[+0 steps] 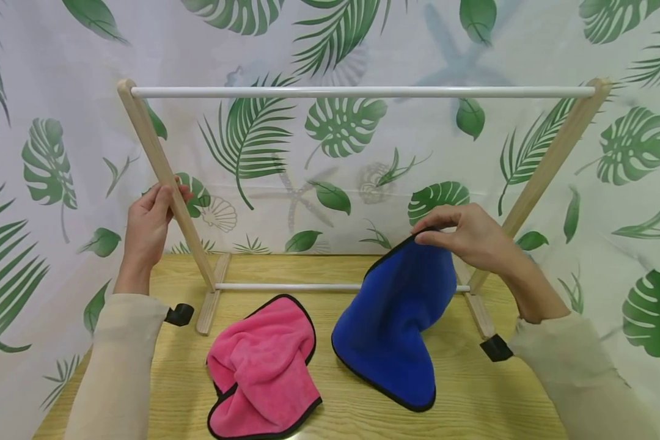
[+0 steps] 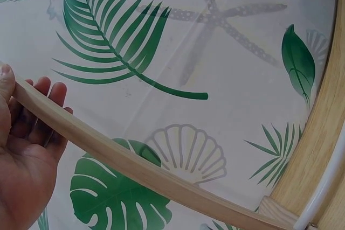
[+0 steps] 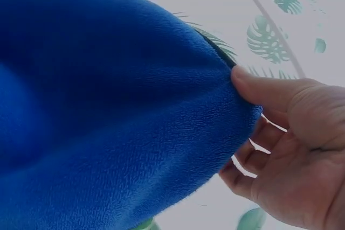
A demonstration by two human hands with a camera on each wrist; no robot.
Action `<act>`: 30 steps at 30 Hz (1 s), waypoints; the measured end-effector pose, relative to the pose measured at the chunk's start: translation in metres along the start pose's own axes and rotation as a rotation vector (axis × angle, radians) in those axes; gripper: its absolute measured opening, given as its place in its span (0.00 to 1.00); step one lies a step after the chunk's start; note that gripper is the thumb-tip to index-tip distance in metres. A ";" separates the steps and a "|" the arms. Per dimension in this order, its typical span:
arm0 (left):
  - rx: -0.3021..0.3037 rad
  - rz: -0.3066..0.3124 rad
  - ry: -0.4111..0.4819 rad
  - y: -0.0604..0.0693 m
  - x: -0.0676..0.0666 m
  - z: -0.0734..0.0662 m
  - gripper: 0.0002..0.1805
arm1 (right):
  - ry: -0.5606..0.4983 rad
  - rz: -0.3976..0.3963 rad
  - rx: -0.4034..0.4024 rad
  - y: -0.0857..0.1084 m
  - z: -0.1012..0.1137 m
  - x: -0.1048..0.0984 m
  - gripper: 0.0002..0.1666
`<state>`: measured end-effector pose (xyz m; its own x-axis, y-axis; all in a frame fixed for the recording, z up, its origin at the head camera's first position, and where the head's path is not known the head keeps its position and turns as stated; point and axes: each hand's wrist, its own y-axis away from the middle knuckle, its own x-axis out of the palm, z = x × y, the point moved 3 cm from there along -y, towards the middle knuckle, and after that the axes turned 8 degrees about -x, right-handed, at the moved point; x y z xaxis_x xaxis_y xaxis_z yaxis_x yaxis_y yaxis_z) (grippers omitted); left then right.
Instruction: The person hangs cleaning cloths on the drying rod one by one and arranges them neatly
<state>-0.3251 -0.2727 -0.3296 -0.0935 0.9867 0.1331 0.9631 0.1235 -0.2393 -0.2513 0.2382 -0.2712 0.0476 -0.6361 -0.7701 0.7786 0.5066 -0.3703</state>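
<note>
My right hand (image 1: pixel 467 235) pinches the black-trimmed edge of a blue towel (image 1: pixel 396 324). The towel hangs from the fingers, its lower part reaching down to the table. In the right wrist view the thumb presses on the blue towel (image 3: pixel 135 106) with the fingers behind it. My left hand (image 1: pixel 151 223) grips the left wooden post of a drying rack (image 1: pixel 159 156); in the left wrist view the thumb lies on one side of the wooden post (image 2: pixel 108 146) and the fingers on the other. A crumpled pink towel (image 1: pixel 269 366) with black trim lies on the table.
The rack's white top bar (image 1: pixel 363 92) spans both posts, and a white lower bar (image 1: pixel 286 286) runs near the table (image 1: pixel 176 379). The right post (image 1: pixel 550 159) stands behind my right forearm. A leaf-printed sheet (image 1: pixel 330 183) covers the back and sides.
</note>
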 end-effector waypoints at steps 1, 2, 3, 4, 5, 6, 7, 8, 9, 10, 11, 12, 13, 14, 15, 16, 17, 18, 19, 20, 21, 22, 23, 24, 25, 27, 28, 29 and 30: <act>0.001 0.000 -0.002 0.000 0.000 0.000 0.28 | 0.004 -0.001 0.008 -0.001 0.001 -0.005 0.08; 0.002 0.001 -0.001 0.000 0.000 0.000 0.28 | 0.009 -0.003 0.014 -0.002 0.002 -0.009 0.08; 0.005 0.002 -0.002 0.000 0.000 0.000 0.28 | 0.014 -0.006 0.012 -0.003 0.003 -0.014 0.09; 0.010 0.004 0.002 0.000 0.000 0.000 0.28 | 0.019 -0.012 0.014 -0.004 0.004 -0.019 0.09; 0.015 0.007 0.008 0.000 0.000 -0.001 0.28 | 0.022 -0.018 0.017 -0.006 0.005 -0.025 0.09; 0.022 0.011 0.013 0.000 0.001 -0.001 0.28 | 0.019 -0.025 0.015 -0.007 0.007 -0.030 0.09; 0.029 0.014 0.020 0.000 0.001 -0.001 0.27 | 0.020 -0.035 0.009 -0.009 0.010 -0.036 0.08; 0.038 0.017 0.030 0.000 0.001 -0.002 0.26 | 0.028 -0.046 0.000 -0.011 0.013 -0.042 0.08; 0.045 0.020 0.038 0.000 0.001 -0.002 0.26 | 0.029 -0.059 -0.004 -0.013 0.015 -0.048 0.08; 0.051 0.023 0.050 0.000 0.001 -0.003 0.25 | 0.027 -0.067 -0.009 -0.015 0.018 -0.055 0.08; 0.054 0.026 0.054 0.000 0.001 -0.003 0.25 | 0.033 -0.075 -0.026 -0.017 0.021 -0.061 0.08; 0.056 0.025 0.054 0.000 0.001 -0.003 0.25 | 0.040 -0.085 -0.042 -0.019 0.024 -0.067 0.08; 0.056 0.024 0.050 0.000 0.001 -0.003 0.25 | 0.051 -0.093 -0.052 -0.022 0.026 -0.074 0.08; 0.053 0.023 0.044 0.000 0.001 -0.003 0.25 | 0.058 -0.100 -0.064 -0.025 0.028 -0.080 0.08; 0.049 0.022 0.037 0.000 0.001 -0.003 0.25 | 0.060 -0.108 -0.071 -0.027 0.030 -0.086 0.08; 0.046 0.021 0.031 0.000 0.001 -0.003 0.25 | 0.071 -0.116 -0.083 -0.030 0.032 -0.091 0.08; 0.042 0.019 0.025 0.000 0.001 -0.003 0.26 | 0.082 -0.131 -0.092 -0.032 0.034 -0.097 0.08; 0.041 0.018 0.020 0.000 0.001 -0.003 0.26 | 0.080 -0.144 -0.096 -0.035 0.036 -0.102 0.08; 0.040 0.017 0.016 0.000 0.001 -0.003 0.26 | 0.081 -0.159 -0.104 -0.038 0.038 -0.107 0.08; 0.038 0.018 0.021 0.000 0.001 -0.003 0.25 | 0.082 -0.174 -0.115 -0.041 0.040 -0.112 0.09; 0.036 0.018 0.019 0.000 0.001 -0.003 0.26 | 0.087 -0.188 -0.124 -0.044 0.042 -0.117 0.09; 0.034 0.017 0.016 0.000 0.001 -0.003 0.26 | 0.096 -0.202 -0.134 -0.047 0.044 -0.121 0.09; 0.029 0.015 0.012 0.000 0.001 -0.003 0.26 | 0.099 -0.217 -0.144 -0.051 0.046 -0.126 0.09; 0.024 0.014 0.007 0.000 0.001 -0.003 0.27 | 0.107 -0.231 -0.149 -0.055 0.048 -0.130 0.09; 0.019 0.012 0.005 0.001 0.001 -0.002 0.27 | 0.116 -0.244 -0.152 -0.058 0.050 -0.133 0.09; 0.012 0.012 0.004 0.001 0.001 -0.002 0.28 | 0.138 -0.265 -0.156 -0.066 0.055 -0.139 0.10; 0.012 0.013 0.009 0.001 0.001 -0.002 0.28 | 0.142 -0.277 -0.156 -0.070 0.057 -0.142 0.10; 0.012 0.014 0.015 0.001 0.001 -0.002 0.27 | 0.139 -0.290 -0.153 -0.074 0.060 -0.145 0.11; 0.014 0.016 0.023 0.001 0.001 -0.002 0.27 | 0.137 -0.305 -0.148 -0.078 0.062 -0.147 0.11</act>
<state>-0.3241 -0.2718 -0.3280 -0.0718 0.9860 0.1508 0.9607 0.1090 -0.2554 -0.2800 0.2562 -0.0966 -0.2655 -0.6920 -0.6713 0.6445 0.3905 -0.6574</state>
